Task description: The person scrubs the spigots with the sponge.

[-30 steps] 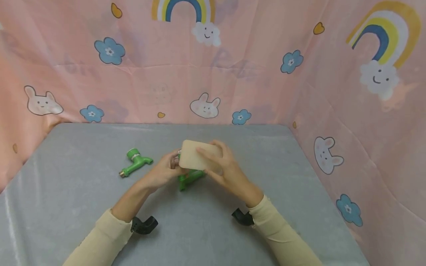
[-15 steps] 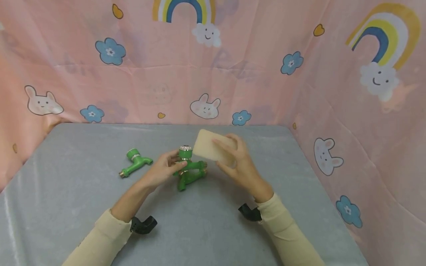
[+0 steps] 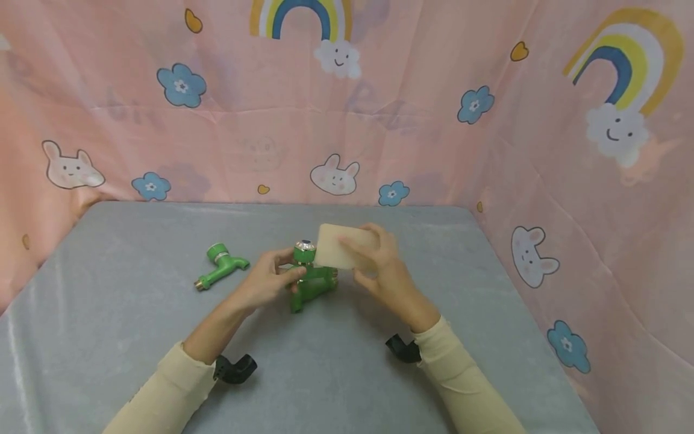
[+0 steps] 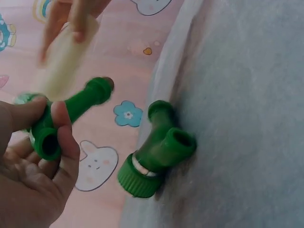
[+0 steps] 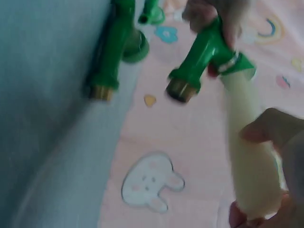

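Observation:
My left hand grips a green faucet with a ribbed round knob and a silver cap, held just above the table. Its thumb and fingers close round the body, as the left wrist view also shows. In my right hand is a cream sponge block, pinched between thumb and fingers. The sponge's end meets the knob of the held faucet in the right wrist view. Below, a second green faucet lies on the table, partly hidden behind the held one in the head view.
A third green faucet with a brass threaded end lies to the left on the grey tabletop. Pink printed cloth hangs behind the table and along its sides. Black curved pieces stick out at both sleeves.
The sponge first covered the held faucet, then lifted away up and right. Now it is lower and back against the knob. My left hand stays nearly in place, still gripping the faucet.

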Demonstrator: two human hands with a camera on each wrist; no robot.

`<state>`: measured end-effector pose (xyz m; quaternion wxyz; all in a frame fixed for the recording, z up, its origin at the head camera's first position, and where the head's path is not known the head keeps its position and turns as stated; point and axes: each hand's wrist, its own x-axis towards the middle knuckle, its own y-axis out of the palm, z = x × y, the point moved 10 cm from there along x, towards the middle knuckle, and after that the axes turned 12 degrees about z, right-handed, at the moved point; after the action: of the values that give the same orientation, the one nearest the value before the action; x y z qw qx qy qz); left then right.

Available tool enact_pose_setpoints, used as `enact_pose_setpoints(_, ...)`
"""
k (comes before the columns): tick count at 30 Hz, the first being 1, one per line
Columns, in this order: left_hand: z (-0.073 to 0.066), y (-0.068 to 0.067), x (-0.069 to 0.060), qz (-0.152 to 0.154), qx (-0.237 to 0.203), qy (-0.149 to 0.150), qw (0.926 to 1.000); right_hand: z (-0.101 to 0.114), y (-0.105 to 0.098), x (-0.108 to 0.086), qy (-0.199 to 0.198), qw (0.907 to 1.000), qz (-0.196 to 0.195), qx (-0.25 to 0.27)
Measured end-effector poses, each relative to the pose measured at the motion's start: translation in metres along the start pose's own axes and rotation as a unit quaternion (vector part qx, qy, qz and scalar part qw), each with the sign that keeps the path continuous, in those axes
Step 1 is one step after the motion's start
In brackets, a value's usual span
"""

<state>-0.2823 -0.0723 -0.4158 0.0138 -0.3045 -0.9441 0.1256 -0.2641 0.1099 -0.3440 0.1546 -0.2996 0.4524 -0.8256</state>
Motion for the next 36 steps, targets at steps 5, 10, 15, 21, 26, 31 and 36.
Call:
enact_pose_setpoints(5, -0.009, -0.005, -0.001, -0.019, 0.035, 0.019, 0.999, -0.017, -0.013, -0.001, 0.028, 0.9965, -0.005, 0.079)
enact_pose_setpoints(10, -0.018, -0.002, 0.0, -0.029, 0.12, 0.051, 0.991, 0.003, -0.009, -0.001, -0.012, 0.9886, 0.02, 0.149)
enact_pose_setpoints(15, -0.028, 0.001, -0.003, -0.045, 0.174, 0.084, 0.9801, 0.015, 0.008, 0.001, -0.021, 0.9848, 0.061, 0.161)
enact_pose_setpoints(21, -0.027, -0.008, -0.006, -0.066, 0.169, 0.103, 0.978, -0.002, 0.008, 0.001, 0.009, 0.9822, 0.072, 0.173)
enact_pose_setpoints(26, -0.021, -0.014, -0.007, -0.074, 0.161, 0.083, 0.9807, -0.016, 0.005, 0.0, 0.035, 0.9789, 0.074, 0.187)
enact_pose_setpoints(31, -0.023, -0.014, -0.007, -0.087, 0.193, 0.071, 0.9747, -0.011, 0.002, -0.001, 0.031, 0.9803, 0.068, 0.183)
enact_pose_setpoints(36, -0.03, -0.008, -0.009, -0.095, 0.243, 0.08, 0.962, 0.002, 0.012, -0.001, 0.015, 0.9742, 0.104, 0.2)
